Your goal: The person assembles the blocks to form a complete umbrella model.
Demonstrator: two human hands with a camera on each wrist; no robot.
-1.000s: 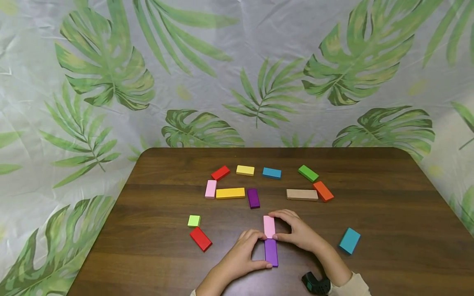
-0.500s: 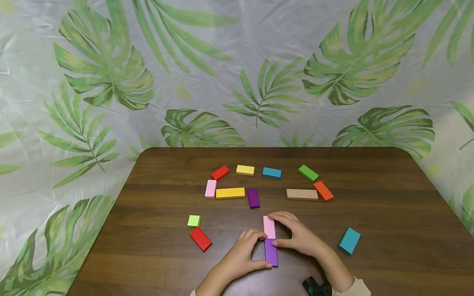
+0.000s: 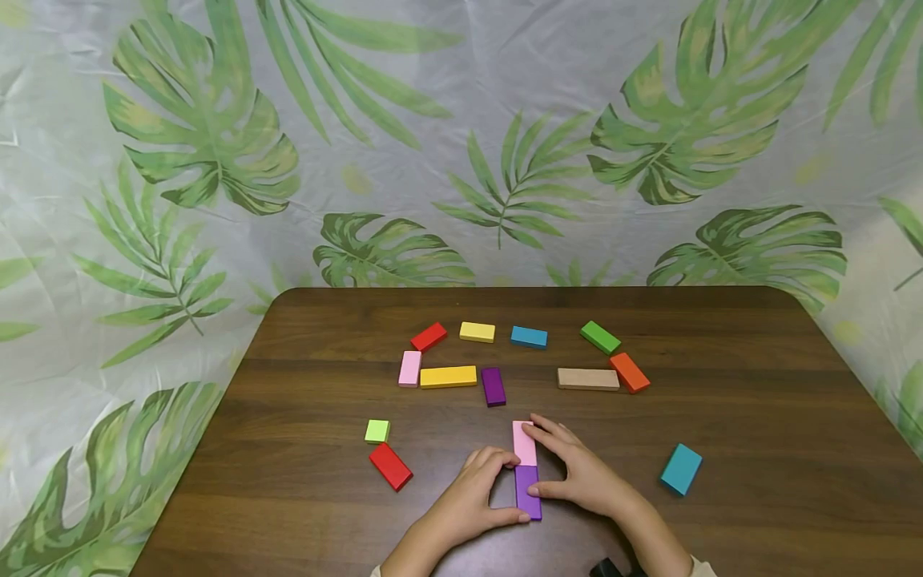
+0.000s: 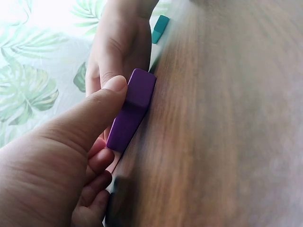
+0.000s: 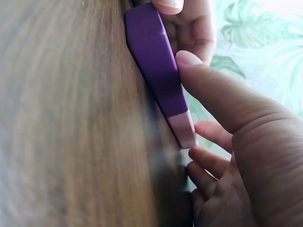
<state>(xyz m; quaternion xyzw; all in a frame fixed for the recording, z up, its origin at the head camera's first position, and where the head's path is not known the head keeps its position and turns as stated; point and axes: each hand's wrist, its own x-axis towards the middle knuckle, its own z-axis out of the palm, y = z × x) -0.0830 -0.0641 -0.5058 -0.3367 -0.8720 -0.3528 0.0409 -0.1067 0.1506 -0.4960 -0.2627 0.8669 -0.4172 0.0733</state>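
A pink block and a purple block lie end to end on the table, forming one straight strip. My left hand grips the purple block from the left, its thumb at the near end and fingertips by the seam. In the left wrist view the thumb presses that purple block's upper edge. From the right, my right hand spans both pieces with loosely spread fingers. Its thumb rests on the purple block and its index fingertip on the pink block, as the right wrist view also shows around the pink end.
Behind the hands, several coloured blocks form a loose arc, among them a yellow-orange block, a dark purple block and a tan block. Left lie a lime block and a red block; right, a teal block.
My right thumb has slid from the seam toward me along the purple block, and the right fingers have spread. The left hand and both blocks have stayed in place.
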